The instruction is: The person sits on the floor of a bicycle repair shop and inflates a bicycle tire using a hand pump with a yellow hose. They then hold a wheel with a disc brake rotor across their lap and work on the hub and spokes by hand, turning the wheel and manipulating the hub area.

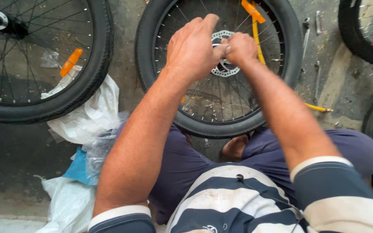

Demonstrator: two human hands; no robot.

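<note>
Wheel (pixel 221 108): stiff, weighty; rim gave you firm hold.
Disc rotor (pixel 221 71): thin-edged, likely slippery.
Left hand (pixel 193 49): curled at hub, contents hidden.
Right hand (pixel 240 47): pinched shut there, contents unclear.

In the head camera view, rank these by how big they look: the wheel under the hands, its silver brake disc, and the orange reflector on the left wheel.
1. Wheel under the hands, clearly largest.
2. Silver brake disc, partly hidden by both hands.
3. Orange reflector, smallest, though close to the disc's visible part.
</note>
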